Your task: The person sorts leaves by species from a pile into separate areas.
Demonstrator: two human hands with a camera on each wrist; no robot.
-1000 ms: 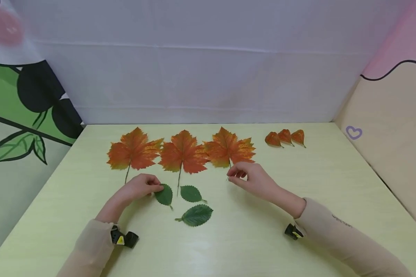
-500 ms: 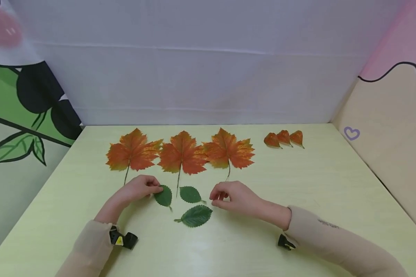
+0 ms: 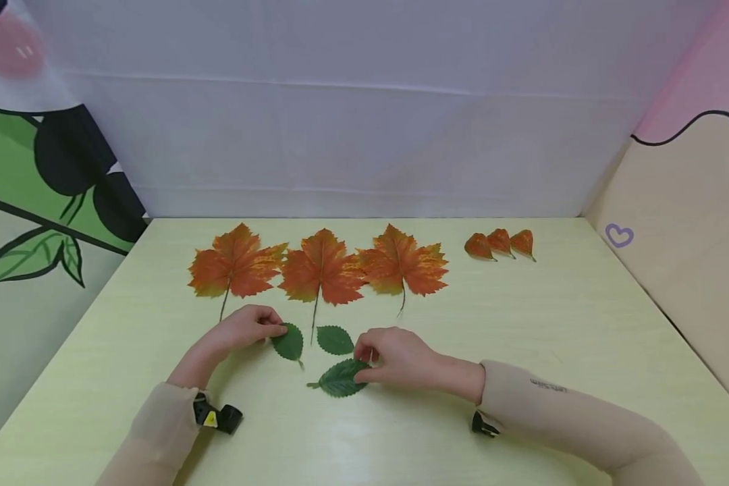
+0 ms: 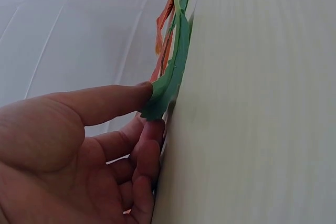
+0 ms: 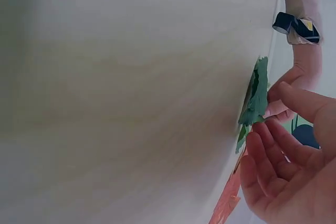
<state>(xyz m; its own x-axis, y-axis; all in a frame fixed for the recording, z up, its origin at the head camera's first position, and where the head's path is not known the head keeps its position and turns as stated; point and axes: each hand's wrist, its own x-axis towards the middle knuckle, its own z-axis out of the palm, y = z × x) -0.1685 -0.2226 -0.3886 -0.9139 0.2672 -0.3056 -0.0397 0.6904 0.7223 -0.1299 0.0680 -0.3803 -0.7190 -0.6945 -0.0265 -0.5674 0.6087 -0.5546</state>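
My left hand pinches the upper left edge of a green serrated leaf, its short stem pointing down toward me. In the left wrist view the thumb lies on one face of that leaf and fingertips on the other. To the right lies a second green leaf, flat on the table. Below it rests a larger green leaf, stem to the left. My right hand is at this larger leaf's right tip, thumb over it. In the right wrist view, thumb and fingers of the right hand stand apart.
Three orange maple leaves lie in a row behind the green ones, stems toward me. Three small orange husk-like pieces sit at the back right. A pale backdrop stands behind the table.
My right hand has left the right maple leaf's stem and moved down and left to the larger green leaf. The left hand keeps its pinch and stays in place.
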